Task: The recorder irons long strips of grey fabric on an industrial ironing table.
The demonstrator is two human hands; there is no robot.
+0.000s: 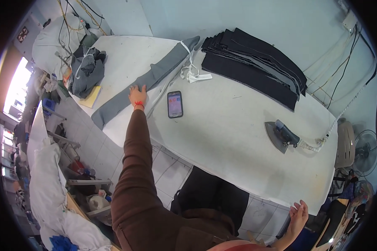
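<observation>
My left hand [137, 96] lies with fingers spread on a long folded strip of grey cloth [121, 99] that runs slantwise across the left part of the white-covered table [222, 113]. A white tie [191, 69] with a pale tag lies across the strip's far end. To the right of that hand rests a phone [175, 104] with its screen lit. By the table's front right edge my right hand [298, 212] is raised, its fingers apart and nothing in it. An iron [280, 136] sits on the right part of the table, with a wrapped cord leading off to the right.
Dark cut cloth pieces [255, 62] are stacked at the back by the wall. A grey cloth bundle [86, 71] and a yellow pad [91, 97] lie at the table's left edge. A fan [365, 152] and a beige chair [344, 144] stand right. White cloth [50, 188] covers another surface at left.
</observation>
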